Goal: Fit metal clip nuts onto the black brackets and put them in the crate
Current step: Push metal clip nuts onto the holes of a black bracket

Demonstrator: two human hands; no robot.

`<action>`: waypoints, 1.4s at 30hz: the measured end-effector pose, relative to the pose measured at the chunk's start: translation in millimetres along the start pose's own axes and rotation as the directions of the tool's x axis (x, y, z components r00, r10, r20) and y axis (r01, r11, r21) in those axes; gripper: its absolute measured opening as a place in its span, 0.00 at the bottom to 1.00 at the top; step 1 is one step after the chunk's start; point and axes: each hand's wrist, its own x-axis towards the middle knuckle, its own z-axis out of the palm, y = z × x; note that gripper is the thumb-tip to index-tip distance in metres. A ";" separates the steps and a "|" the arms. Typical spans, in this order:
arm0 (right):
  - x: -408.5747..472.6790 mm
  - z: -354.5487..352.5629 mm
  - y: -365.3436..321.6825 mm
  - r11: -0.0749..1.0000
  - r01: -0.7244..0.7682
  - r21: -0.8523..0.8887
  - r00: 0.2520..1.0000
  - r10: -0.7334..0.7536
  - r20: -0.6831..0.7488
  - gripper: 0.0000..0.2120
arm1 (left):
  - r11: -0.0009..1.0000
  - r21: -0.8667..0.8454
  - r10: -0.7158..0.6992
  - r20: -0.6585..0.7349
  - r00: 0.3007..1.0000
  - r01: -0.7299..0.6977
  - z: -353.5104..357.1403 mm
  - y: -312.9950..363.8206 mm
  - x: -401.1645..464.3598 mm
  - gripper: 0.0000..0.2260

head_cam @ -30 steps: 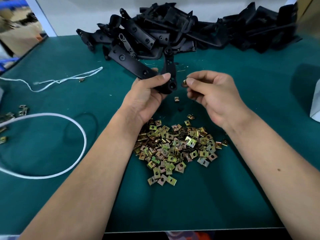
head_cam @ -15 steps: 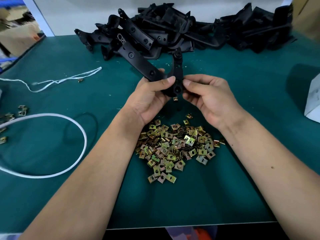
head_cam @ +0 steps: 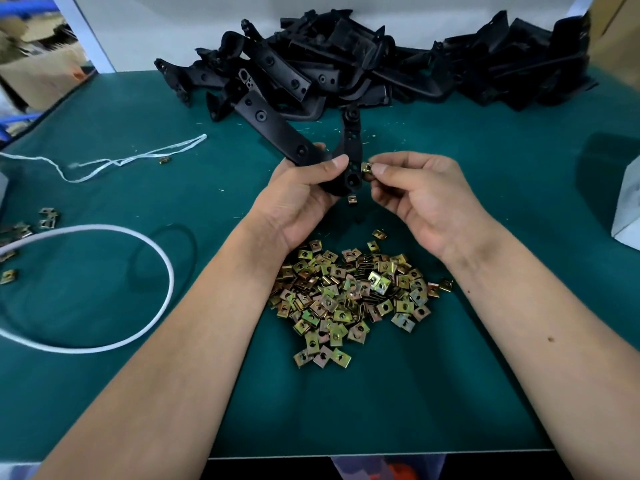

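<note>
My left hand point(head_cam: 301, 199) grips a black V-shaped bracket point(head_cam: 273, 129) at its bend, holding it above the green table. A brass-coloured clip nut point(head_cam: 366, 167) sits at the right edge of the bracket's upright arm, pinched between the thumb and forefinger of my right hand point(head_cam: 422, 199). Another clip nut point(head_cam: 352, 199) shows at the bracket's lower tip. A heap of loose clip nuts point(head_cam: 349, 296) lies on the table between my forearms. No crate is in view.
A big pile of black brackets point(head_cam: 381, 64) fills the back of the table. White string point(head_cam: 131, 161) and a white cord loop point(head_cam: 104, 289) lie at the left, with a few stray nuts point(head_cam: 48, 216). A white object point(head_cam: 628, 209) stands at the right edge.
My right hand came in against the bracket half a second ago and has now drawn slightly right, with a clip nut showing at the bracket's edge. The bracket has tilted a little.
</note>
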 end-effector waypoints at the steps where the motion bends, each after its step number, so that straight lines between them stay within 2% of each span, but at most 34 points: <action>1: 0.1 0.1 0.4 1.000 0.001 -0.008 1.000 -0.001 -0.002 0.05 | 1.000 -0.006 0.000 -0.006 1.000 0.000 -0.4 -0.4 0.2 0.11; 8: -0.4 2.5 -0.3 0.994 0.034 -0.108 0.999 -0.036 -0.016 0.05 | 1.000 0.017 -0.004 0.002 1.000 0.004 3.2 0.7 -0.9 0.08; 10: -0.6 4.5 0.7 0.992 0.030 -0.120 0.999 -0.034 -0.030 0.05 | 1.000 0.023 -0.012 0.003 1.000 0.012 4.1 -0.1 -1.8 0.11; 16: -0.7 6.5 1.3 1.000 -0.009 -0.012 1.000 0.008 -0.026 0.04 | 1.000 0.025 -0.013 -0.016 1.000 0.014 4.5 -0.1 -3.6 0.08; 20: -3.0 11.0 4.9 0.999 -0.016 0.035 0.996 0.019 -0.085 0.04 | 0.999 0.046 -0.009 -0.066 0.998 0.012 9.9 -0.7 -5.0 0.07; 22: -2.3 14.2 6.3 0.998 0.002 0.066 0.993 0.006 -0.116 0.05 | 1.000 0.023 0.005 -0.105 0.994 -0.003 14.2 -0.3 -4.8 0.09; 26: -2.3 18.6 8.8 0.993 0.040 0.110 0.986 -0.021 -0.166 0.07 | 1.000 -0.018 0.022 -0.206 0.978 -0.026 21.6 -5.5 -4.5 0.19; 29: -3.4 21.8 9.6 0.981 0.042 0.190 0.981 -0.004 -0.194 0.07 | 0.996 -0.064 0.045 -0.238 0.970 -0.062 27.3 -9.1 -6.3 0.19; 33: -4.8 25.1 11.0 0.969 0.062 0.240 0.973 -0.005 -0.230 0.07 | 0.992 -0.084 0.080 -0.195 0.977 -0.098 27.8 -12.9 -6.7 0.17; 37: -6.3 22.4 10.0 0.983 0.083 0.165 0.981 -0.052 -0.186 0.07 | 0.990 -0.110 0.077 -0.151 0.986 -0.094 26.8 -13.0 -6.8 0.15; 42: -5.1 13.4 6.5 0.988 0.041 0.146 0.997 -0.030 -0.076 0.12 | 0.995 -0.089 0.035 -0.120 0.992 -0.045 25.2 -12.9 -7.4 0.15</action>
